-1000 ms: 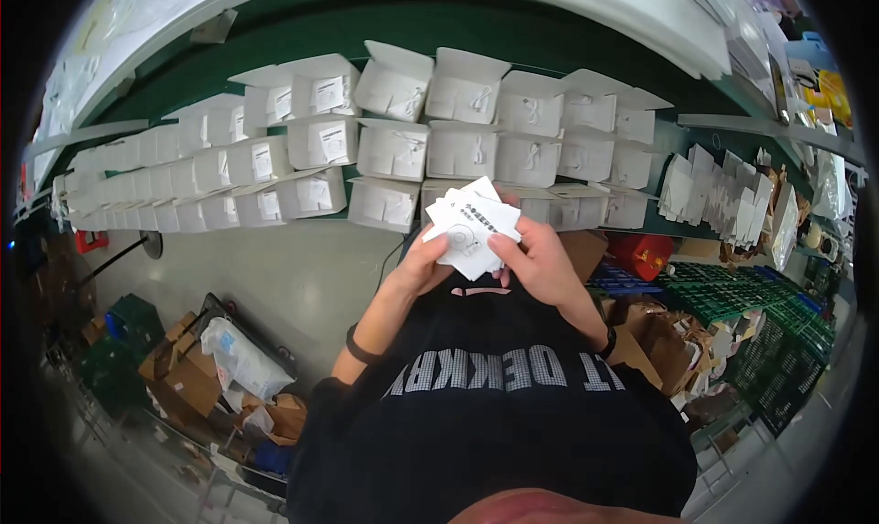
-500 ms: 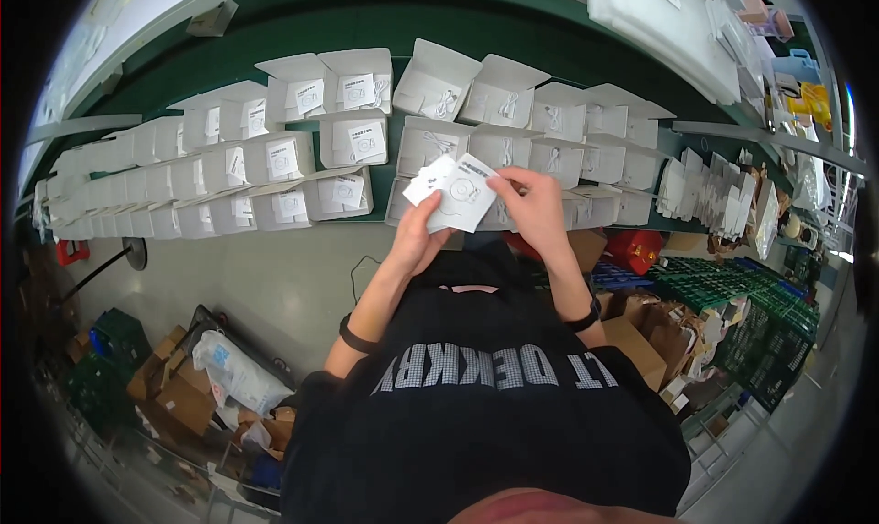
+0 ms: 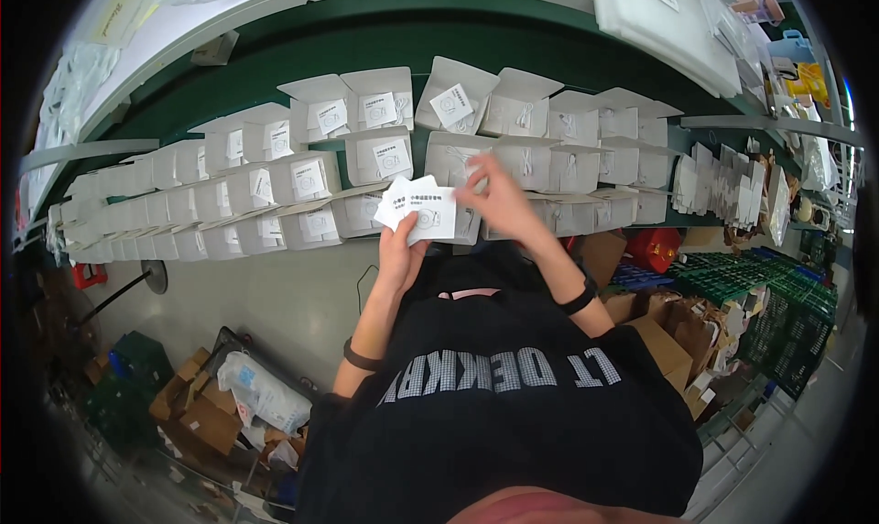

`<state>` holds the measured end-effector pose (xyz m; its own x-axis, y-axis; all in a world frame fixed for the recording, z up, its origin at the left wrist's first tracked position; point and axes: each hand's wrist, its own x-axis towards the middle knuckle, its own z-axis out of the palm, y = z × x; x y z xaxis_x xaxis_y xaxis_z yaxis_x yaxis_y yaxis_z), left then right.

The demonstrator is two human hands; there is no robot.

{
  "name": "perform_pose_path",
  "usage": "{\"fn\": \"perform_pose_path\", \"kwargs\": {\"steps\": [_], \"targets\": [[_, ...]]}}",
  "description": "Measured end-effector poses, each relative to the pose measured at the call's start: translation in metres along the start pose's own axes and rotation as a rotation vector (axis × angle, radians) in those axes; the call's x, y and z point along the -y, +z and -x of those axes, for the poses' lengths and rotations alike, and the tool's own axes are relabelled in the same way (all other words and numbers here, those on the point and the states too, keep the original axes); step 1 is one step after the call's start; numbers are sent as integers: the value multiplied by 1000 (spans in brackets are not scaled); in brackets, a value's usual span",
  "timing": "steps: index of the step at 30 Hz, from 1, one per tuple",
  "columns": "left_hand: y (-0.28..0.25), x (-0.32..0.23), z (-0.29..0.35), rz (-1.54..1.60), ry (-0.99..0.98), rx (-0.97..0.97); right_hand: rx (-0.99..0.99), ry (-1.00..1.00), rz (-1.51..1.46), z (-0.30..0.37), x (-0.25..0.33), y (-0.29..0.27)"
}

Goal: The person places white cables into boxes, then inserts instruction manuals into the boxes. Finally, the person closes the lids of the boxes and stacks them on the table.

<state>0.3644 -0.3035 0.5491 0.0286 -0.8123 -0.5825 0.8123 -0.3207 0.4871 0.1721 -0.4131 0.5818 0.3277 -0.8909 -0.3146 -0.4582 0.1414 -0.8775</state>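
Fingers of the left hand [image 3: 400,249] clamp a fan of white leaflets [image 3: 419,209] at frame centre; the right hand [image 3: 499,199], fingers loosely apart, reaches over open white boxes [image 3: 385,153].

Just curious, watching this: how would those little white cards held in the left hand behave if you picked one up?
The white cards are probably light and thin: the left hand pinches a whole fanned stack by its lower edge. They stand flat without drooping, so likely fairly stiff. Loose in the fan, they might slide apart easily.
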Motion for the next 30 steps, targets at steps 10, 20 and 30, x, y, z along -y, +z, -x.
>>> {"fn": "perform_pose_path", "kwargs": {"steps": [10,20,30], "targets": [[-16,13,5,-9,-45,-49,178,231,-200,20,-23,16],[-51,21,28,-132,40,-279,-216,-86,232,14,-41,2],[-50,40,38,-78,-112,-266,390,365,-117,54,-104,44]]}}
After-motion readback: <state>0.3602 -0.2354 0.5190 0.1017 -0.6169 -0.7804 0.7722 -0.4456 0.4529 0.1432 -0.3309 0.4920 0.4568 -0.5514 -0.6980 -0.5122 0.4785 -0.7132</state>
